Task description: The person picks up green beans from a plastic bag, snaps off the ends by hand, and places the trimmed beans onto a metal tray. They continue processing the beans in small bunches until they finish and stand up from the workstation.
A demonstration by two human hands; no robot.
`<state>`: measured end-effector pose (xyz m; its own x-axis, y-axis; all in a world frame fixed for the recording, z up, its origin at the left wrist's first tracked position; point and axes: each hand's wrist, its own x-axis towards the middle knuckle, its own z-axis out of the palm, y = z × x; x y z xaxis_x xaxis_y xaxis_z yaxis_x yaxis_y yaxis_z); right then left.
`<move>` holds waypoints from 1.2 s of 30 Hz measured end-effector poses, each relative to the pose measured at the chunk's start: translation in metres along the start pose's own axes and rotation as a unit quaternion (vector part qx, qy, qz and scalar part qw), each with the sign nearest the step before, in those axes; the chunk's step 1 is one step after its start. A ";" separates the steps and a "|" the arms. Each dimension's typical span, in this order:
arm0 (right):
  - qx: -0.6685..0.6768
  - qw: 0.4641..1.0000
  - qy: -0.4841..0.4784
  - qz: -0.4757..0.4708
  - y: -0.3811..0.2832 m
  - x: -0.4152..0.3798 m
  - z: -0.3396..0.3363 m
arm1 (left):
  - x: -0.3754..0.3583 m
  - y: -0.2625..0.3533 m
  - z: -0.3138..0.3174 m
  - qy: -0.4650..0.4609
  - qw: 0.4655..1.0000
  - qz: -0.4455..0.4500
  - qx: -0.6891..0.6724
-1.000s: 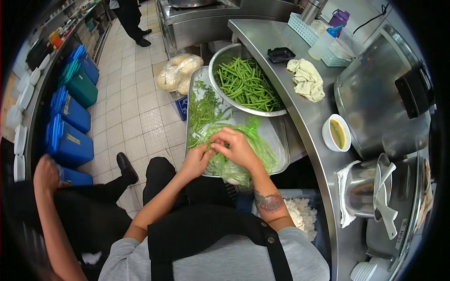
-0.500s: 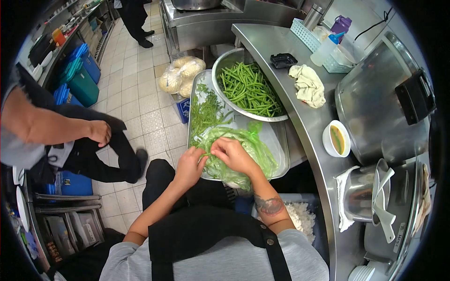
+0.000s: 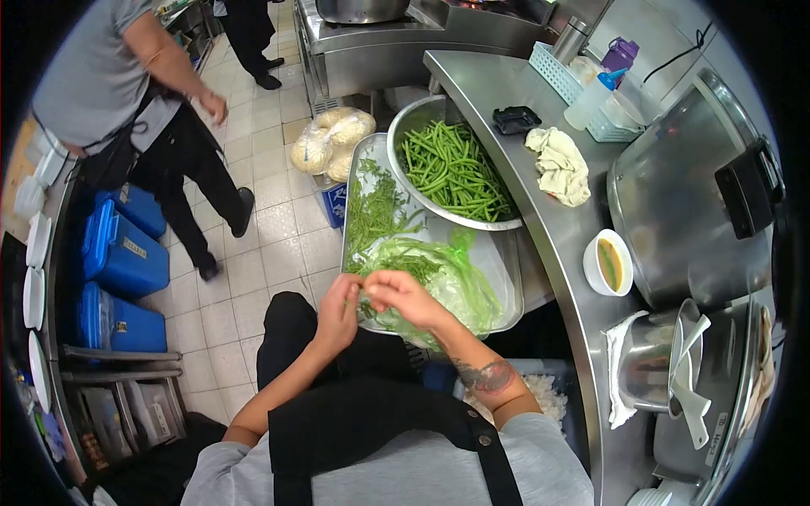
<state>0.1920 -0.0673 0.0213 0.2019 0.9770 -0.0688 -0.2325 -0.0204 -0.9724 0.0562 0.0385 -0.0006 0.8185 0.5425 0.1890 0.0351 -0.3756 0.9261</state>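
Note:
My left hand point(image 3: 338, 310) and my right hand point(image 3: 400, 295) meet over the near left part of a metal tray point(image 3: 502, 278). Both are closed in a pinch, fingertips almost touching; whatever lies between them is too small or hidden to make out. Just beyond and under my right hand lies a crumpled green plastic bag point(image 3: 460, 287), open, with green sprigs point(image 3: 413, 266) in it. Loose feathery green sprigs point(image 3: 371, 207) spread along the tray's left side. A big steel bowl point(image 3: 405, 173) of green beans point(image 3: 451, 169) overlaps the tray's far right.
A steel counter point(image 3: 540, 232) curves along my right, bearing a cloth point(image 3: 558, 167), a white bowl point(image 3: 607, 262) of soup and a large pot point(image 3: 675, 194). Bagged pale food point(image 3: 333, 139) sits beyond the tray. A co-worker point(image 3: 126, 101) walks at left near blue bins point(image 3: 126, 261).
My hands have drawn slightly nearer me and closer together; the green stem seen between them before no longer shows clearly. The co-worker at left has moved farther up the aisle.

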 end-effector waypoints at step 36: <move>-0.490 0.823 0.286 0.011 -0.008 -0.021 -0.068 | -0.009 0.004 -0.002 0.035 0.970 -0.078 -0.226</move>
<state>0.2541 -0.1022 0.0151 0.6881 0.7200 0.0907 0.5814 -0.4723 -0.6625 0.0479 0.0335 0.0017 0.7824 0.6215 0.0414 -0.1114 0.0742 0.9910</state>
